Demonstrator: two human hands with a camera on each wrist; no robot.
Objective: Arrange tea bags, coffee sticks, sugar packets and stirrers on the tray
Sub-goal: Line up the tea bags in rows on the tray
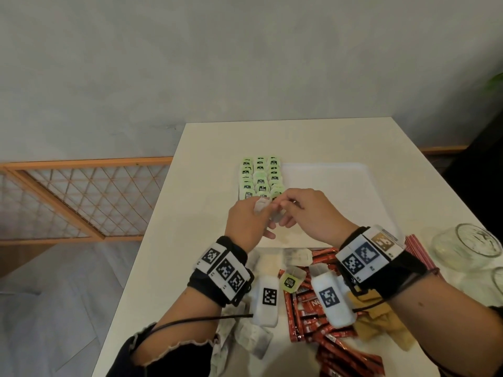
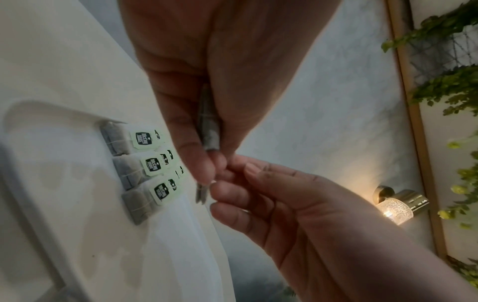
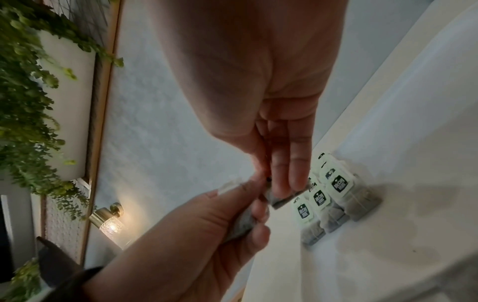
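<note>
Worktop [image 1: 206, 170], white and smooth with a squared far edge, stands against a pale grey mottled wall, with an orange wooden lattice panel [image 1: 81, 197] at nine o'clock of it; the wrist views add trailing green plants [image 3: 28, 98] and a lit ribbed-glass wall lamp [image 2: 395, 206]. A white tray [image 1: 340, 186] with rounded corners lies at the centre, and three rows of tea bags [image 1: 260, 176] fill its nine o'clock side, each a soft grey paper pouch with a pale green square tag, the rows running from six towards twelve. Above the tray's near part the left hand [image 1: 246, 224] pinches one tea bag [image 2: 208, 126] between thumb and curled fingers, its long axis running roughly from the wrist out towards the fingertips; whether a second pouch is caught there too cannot be told. The right hand [image 1: 310, 213] meets it fingertip to fingertip, thumb and first fingers [image 3: 297, 169] closed on the same bag's end, the other fingers loosely bent. At six o'clock of the tray lies a heap of loose tea bags [image 1: 255, 341], glossy red coffee sticks [image 1: 340, 346] and tan paper packets [image 1: 381, 327]. At four o'clock lie a clear glass jar [image 1: 468, 248] on its side and a bundle of thin red stirrers [image 1: 419, 248].
</note>
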